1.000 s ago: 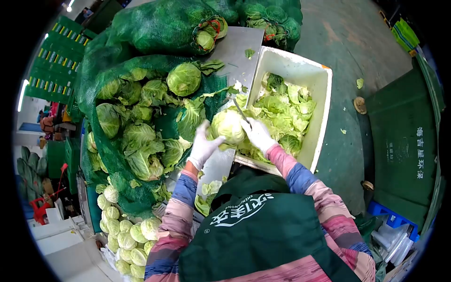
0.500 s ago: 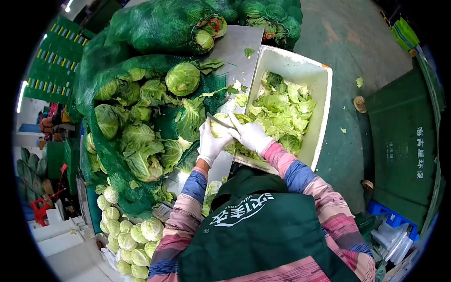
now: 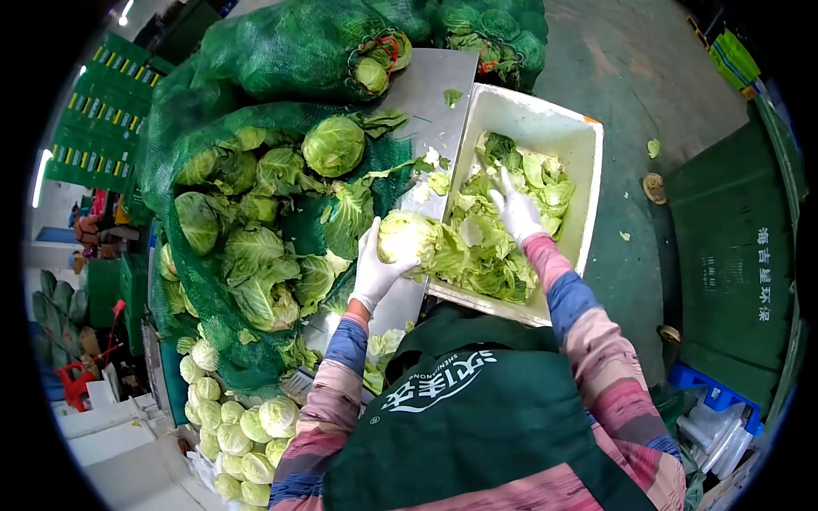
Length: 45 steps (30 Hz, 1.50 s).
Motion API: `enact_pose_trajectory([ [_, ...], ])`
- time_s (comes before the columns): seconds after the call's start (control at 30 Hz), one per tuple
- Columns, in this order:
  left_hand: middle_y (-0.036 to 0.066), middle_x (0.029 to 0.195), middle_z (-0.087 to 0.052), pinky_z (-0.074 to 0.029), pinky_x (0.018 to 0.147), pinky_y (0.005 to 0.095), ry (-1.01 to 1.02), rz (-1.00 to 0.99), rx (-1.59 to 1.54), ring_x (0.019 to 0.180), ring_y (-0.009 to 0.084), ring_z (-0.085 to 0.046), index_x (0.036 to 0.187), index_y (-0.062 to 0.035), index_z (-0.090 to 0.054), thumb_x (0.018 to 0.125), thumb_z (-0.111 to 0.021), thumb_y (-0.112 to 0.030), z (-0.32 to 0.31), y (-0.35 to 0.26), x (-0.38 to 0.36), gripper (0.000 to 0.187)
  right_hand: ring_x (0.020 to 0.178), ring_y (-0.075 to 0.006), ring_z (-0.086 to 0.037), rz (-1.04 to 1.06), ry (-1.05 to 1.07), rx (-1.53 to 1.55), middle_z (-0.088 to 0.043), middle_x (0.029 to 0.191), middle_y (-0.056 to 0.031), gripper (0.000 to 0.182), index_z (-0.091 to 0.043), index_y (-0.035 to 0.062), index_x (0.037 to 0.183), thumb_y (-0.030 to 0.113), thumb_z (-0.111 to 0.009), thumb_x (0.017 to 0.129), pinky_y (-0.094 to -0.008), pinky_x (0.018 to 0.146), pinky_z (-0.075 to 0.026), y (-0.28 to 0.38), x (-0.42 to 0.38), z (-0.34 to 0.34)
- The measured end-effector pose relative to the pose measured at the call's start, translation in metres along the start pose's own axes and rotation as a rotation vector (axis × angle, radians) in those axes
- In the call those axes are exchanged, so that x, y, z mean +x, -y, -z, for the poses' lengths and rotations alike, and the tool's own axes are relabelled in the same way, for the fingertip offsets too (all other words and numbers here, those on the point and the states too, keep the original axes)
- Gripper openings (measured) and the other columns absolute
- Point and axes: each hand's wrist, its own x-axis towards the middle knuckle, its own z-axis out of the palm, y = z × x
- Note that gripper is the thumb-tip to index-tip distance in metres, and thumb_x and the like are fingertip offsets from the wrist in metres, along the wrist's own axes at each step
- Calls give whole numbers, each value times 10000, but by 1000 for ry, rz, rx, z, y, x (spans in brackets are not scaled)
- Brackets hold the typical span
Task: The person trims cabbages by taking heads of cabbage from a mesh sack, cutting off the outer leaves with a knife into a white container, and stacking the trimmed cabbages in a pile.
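Against its palm and fingers, my gloved left hand point(image 3: 375, 271) holds a pale green cabbage point(image 3: 406, 238), with loose outer leaves at its right side. Over the white foam box point(image 3: 586, 183), my gloved right hand point(image 3: 518, 213) has its forefinger pointing up along a knife point(image 3: 488, 168), whose thin blade is blurred against the leaves. Cut cabbage leaves point(image 3: 486, 238) fill much of the box. Left of my hands, an open green mesh sack point(image 3: 200, 294) holds several untrimmed cabbages point(image 3: 332, 146).
Filled mesh sacks point(image 3: 290, 51) lie at the far side of the metal table point(image 3: 430, 81). Trimmed cabbages point(image 3: 234, 439) are piled at the lower left. A large green bin point(image 3: 724, 255) stands at the right, with a blue crate point(image 3: 711, 396) near its base.
My right hand has moved from the cabbage rightward over the box, along with the knife. My left hand keeps the cabbage, which now shows more fully, with leaves hanging toward the box.
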Motion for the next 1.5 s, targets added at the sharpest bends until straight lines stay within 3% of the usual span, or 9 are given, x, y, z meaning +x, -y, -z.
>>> enact_pose_trajectory([
  [0.07,220,1334,-439,-388,1051,373,27,62,62,1222,322,-483,1446,17,-299,599,-885,-353,2,-14,5,1094,772,-388,-651,284,-13,352,-672,852,-223,581,-234,233,1496,418,-442,987,-451,720,-505,22,-28,-22],
  [0.23,216,1251,-487,-421,1005,388,53,97,80,1183,336,-508,1399,23,-366,621,-863,-421,-2,-17,17,1025,666,-374,-647,614,170,-153,-660,781,-217,660,-216,121,1493,465,-423,968,-465,608,-513,66,-65,-48],
  [0.4,223,1231,-497,-425,999,394,65,90,165,1162,354,-516,1388,19,-382,613,-862,-419,-2,-23,16,1011,692,-376,-653,603,182,-261,-661,793,-220,630,-212,137,1496,447,-395,979,-468,623,-522,69,-54,-52],
  [0.57,220,1328,-457,-395,1049,378,-4,-32,127,1233,346,-477,1426,14,-338,579,-894,-297,-6,-26,-2,1060,818,-393,-650,321,-20,122,-672,904,-209,413,-601,197,1254,442,-415,980,-460,746,-514,26,4,-62],
  [0.77,218,1412,-409,-376,1069,365,58,93,40,1277,318,-455,1477,7,-238,552,-907,-268,4,-17,0,1174,784,-368,-660,455,143,96,-672,898,-211,841,-267,235,1495,628,-580,821,-428,716,-517,53,-45,-32],
  [0.87,218,1429,-400,-373,1072,361,102,33,57,1292,307,-446,1483,5,-221,558,-906,-255,7,-15,1,1180,767,-367,-661,482,197,43,-673,856,-213,668,-523,104,1292,582,-577,828,-448,687,-519,62,-39,-48],
  [1.07,220,1475,-328,-305,1124,350,155,-89,-10,1362,315,-352,1496,-3,-171,573,-890,-230,12,-8,1,1192,745,-365,-660,549,60,-13,-671,807,-190,348,-623,53,996,374,-613,861,-455,673,-529,53,-20,-62],
  [1.33,193,1334,-484,-451,988,317,-122,339,-311,1175,232,-534,1468,91,-112,701,-844,-153,-26,15,-10,1088,672,-331,-658,485,74,-194,-655,729,-164,220,-596,98,973,296,-584,879,-446,618,-521,80,-53,-58],
  [1.5,204,1374,-450,-423,1020,321,43,331,-481,1230,254,-501,1454,58,-225,702,-836,-241,-1,22,-19,1014,806,-348,-669,57,55,-107,-690,887,-176,321,-669,126,1093,331,-639,847,-426,712,-532,0,7,-66],
])
